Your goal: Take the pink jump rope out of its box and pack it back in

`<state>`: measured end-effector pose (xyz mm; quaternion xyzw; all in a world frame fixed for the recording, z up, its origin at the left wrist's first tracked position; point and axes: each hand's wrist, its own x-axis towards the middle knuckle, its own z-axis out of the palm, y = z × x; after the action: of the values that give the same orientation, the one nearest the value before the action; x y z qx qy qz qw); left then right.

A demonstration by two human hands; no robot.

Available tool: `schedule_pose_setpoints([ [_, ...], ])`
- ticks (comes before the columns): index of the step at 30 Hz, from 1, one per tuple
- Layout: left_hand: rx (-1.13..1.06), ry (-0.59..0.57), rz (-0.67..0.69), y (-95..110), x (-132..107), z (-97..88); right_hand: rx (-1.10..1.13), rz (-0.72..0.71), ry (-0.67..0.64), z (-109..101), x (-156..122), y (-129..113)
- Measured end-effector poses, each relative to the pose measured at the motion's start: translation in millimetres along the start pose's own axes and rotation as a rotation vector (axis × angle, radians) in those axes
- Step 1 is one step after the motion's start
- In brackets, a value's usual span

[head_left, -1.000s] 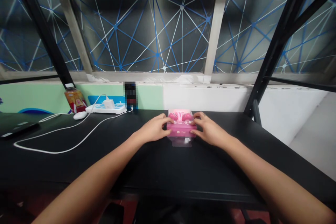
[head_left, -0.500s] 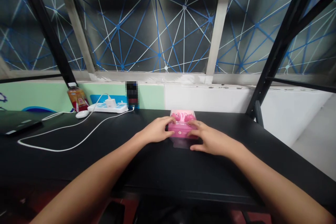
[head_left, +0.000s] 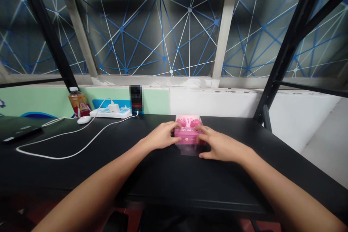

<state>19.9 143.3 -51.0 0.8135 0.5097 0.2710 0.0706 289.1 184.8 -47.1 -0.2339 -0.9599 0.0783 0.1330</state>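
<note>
A pink box (head_left: 187, 138) with a see-through upper part rests on the black desk (head_left: 163, 177). Inside it show bright pink rounded pieces and pale strands, whose kind I cannot make out. A clear flap (head_left: 187, 150) sticks out from its front bottom edge. My left hand (head_left: 164, 135) grips the left side of the box, fingers bent over the top edge and thumb at the front corner. At the right side, my right hand (head_left: 214, 143) touches the box with its fingertips, fingers apart and thumb stretched out near the desk.
To the left stand a power strip (head_left: 110, 112) with a white charger, a phone-like device (head_left: 136, 99), a bottle (head_left: 78, 102) and a white mouse (head_left: 84, 119). A white cable (head_left: 58, 157) loops over the desk. Black frame posts (head_left: 288, 50) rise at both sides.
The right thumb has moved slightly right, away from the clear flap. The box and left hand keep nearly the same place; the whole view has shifted a little.
</note>
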Motion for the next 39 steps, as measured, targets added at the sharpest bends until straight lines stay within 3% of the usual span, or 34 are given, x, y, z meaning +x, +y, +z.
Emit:
schedule_pose_setpoints([
  [9,-0.013,0.004,0.008,0.3,1.4,2.6,-0.038,0.008,0.008,2.2,1.0,3.2],
  [16,-0.018,-0.074,0.114,8.6,-1.3,-7.3,-0.016,-0.048,0.191,0.2,6.3,3.1],
  [21,0.015,-0.025,0.085,9.3,0.9,-3.3,0.147,-0.037,0.288,2.9,9.5,13.7],
  [28,-0.044,-0.009,0.075,7.0,1.5,-0.3,0.192,-0.075,0.294,8.1,12.5,23.5],
  [39,-0.080,-0.047,0.069,4.1,3.0,-0.7,0.224,-0.052,0.230,1.8,8.9,17.0],
])
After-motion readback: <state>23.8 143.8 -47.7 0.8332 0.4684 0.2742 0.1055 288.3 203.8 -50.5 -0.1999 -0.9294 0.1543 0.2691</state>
